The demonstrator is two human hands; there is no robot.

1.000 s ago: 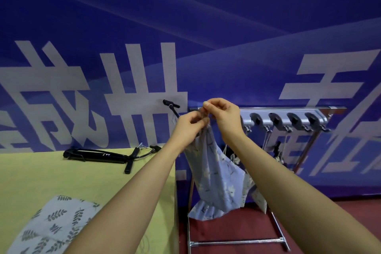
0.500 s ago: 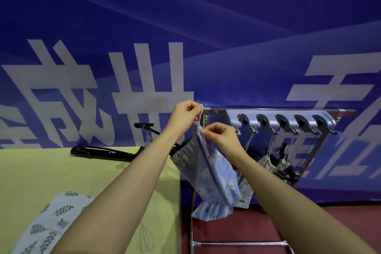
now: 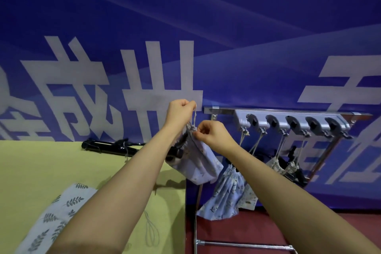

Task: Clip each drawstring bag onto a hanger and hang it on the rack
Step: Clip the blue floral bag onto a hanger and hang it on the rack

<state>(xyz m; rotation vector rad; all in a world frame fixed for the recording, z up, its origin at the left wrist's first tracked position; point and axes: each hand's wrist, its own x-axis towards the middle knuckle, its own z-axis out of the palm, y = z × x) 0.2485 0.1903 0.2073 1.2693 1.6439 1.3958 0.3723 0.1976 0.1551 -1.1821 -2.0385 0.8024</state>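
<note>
- Since the earlier frames the left hand has risen, drawing the cord up taut, while the right hand has dropped from the cord to the bag's gathered neck.
- The left grip is closed round the top of the cord; the right grip pinches the puckered neck of the blue bag just beneath.
- The bag hangs below both hands, off the right edge of the surface, its long axis tilted down and to the right; a black hanger seems clipped to it, mostly hidden by the left arm.
- The rack lies to the right, its left end near the right hand; that hand is the nearer, so the carry runs rightward, I judge.
- Several bags already hang from the rack's hooks on cords and crowd the space below the rail.
- On the surface, a leaf-print bag waits near the front edge, and spare black hangers lie along the far edge.
</note>
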